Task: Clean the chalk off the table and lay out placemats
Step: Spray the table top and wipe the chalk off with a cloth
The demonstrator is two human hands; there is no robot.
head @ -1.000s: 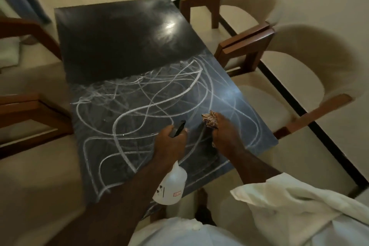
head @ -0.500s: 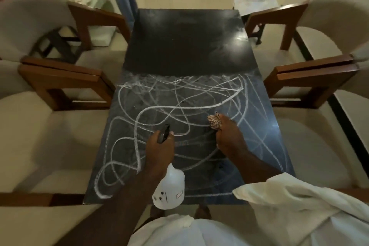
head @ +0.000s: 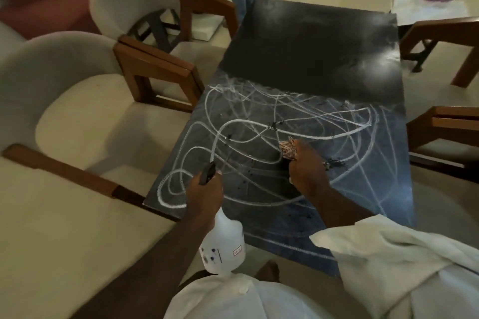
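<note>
My left hand [head: 204, 194] grips the spray bottle [head: 223, 246] at its head, body hanging over the table's [head: 311, 46] near edge. Right hand [head: 308, 171] clutches a patterned cloth [head: 287, 149] at its far fingertips, amid chalk scribbles [head: 233, 124] on the near half.

Dark rectangular table [head: 311, 41] runs up the frame's centre. White chalk [head: 233, 122] loops cover its lower half. Bunched patterned cloth [head: 287, 149] mid-frame; white bottle [head: 224, 246] lower centre.
</note>
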